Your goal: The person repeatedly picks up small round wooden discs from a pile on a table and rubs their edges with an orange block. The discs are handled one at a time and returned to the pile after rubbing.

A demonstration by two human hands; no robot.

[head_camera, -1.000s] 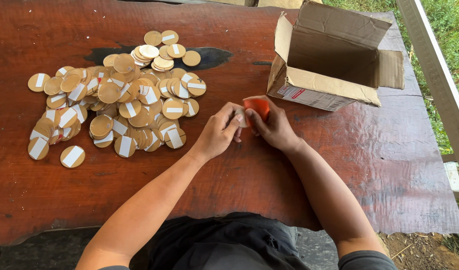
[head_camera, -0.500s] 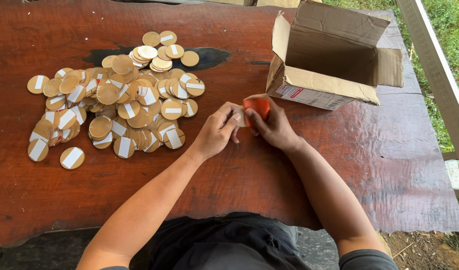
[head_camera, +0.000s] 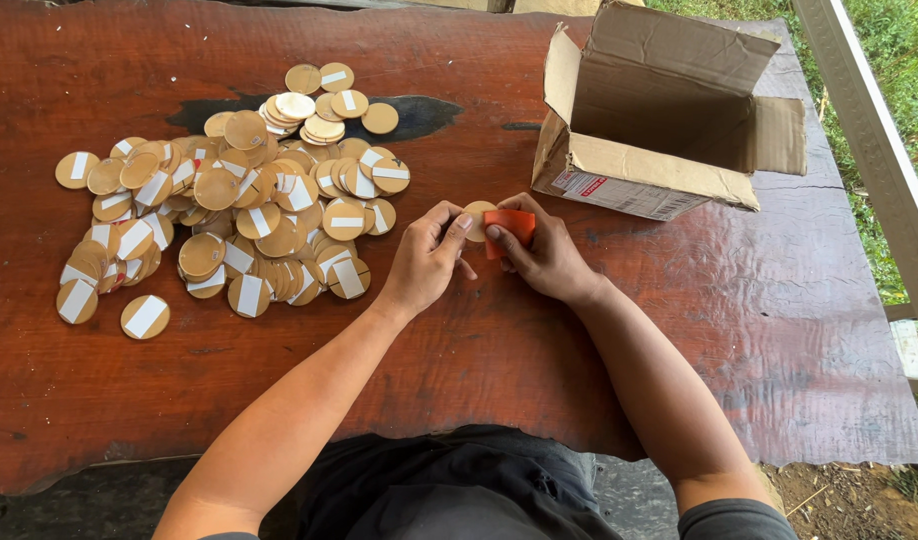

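Observation:
My left hand [head_camera: 425, 262] pinches a small round tan disc [head_camera: 476, 214] at its edge. My right hand [head_camera: 545, 258] holds a folded orange sheet [head_camera: 510, 226] pressed against that disc, thumb on top. Both hands meet just above the reddish wooden table [head_camera: 619, 370], near its middle. A large pile of the same tan discs [head_camera: 241, 200], many bearing a white strip, lies to the left of my hands.
An open cardboard box [head_camera: 669, 110] stands tipped on the table behind and to the right of my hands. A dark stain [head_camera: 419, 115] marks the wood behind the pile. A pale rail [head_camera: 879, 150] and grass run along the right side.
Hands stay in the same spot; the orange sheet shifts slightly against the disc between the fingers.

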